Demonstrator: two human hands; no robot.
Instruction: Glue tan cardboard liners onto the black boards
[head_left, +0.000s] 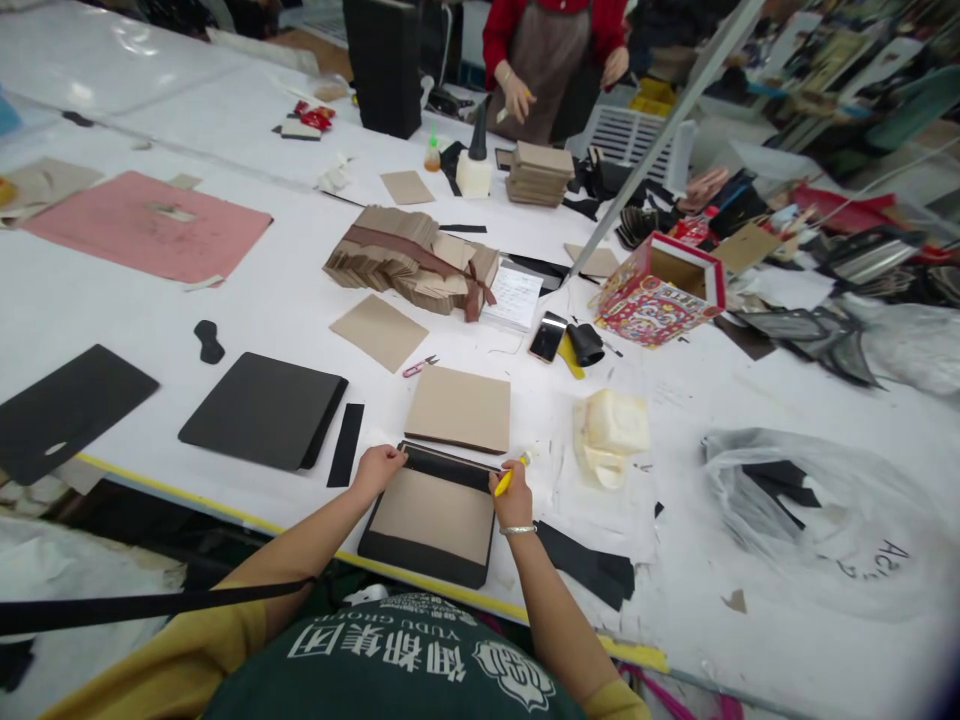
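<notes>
On the white table (270, 310), near its yellow edge, lies a black rectangular panel (427, 560) bearing a beige board (431, 515); the left hand (379, 470) has fingers clamped on its far left corner, the right hand (514, 492) on a yellow-handled tool (503, 486).

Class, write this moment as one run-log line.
left hand: pinching far-left corner of black panel | right hand: holding yellow tool, at far-right corner | beige board: on panel | beige stack: beyond panel
</notes>
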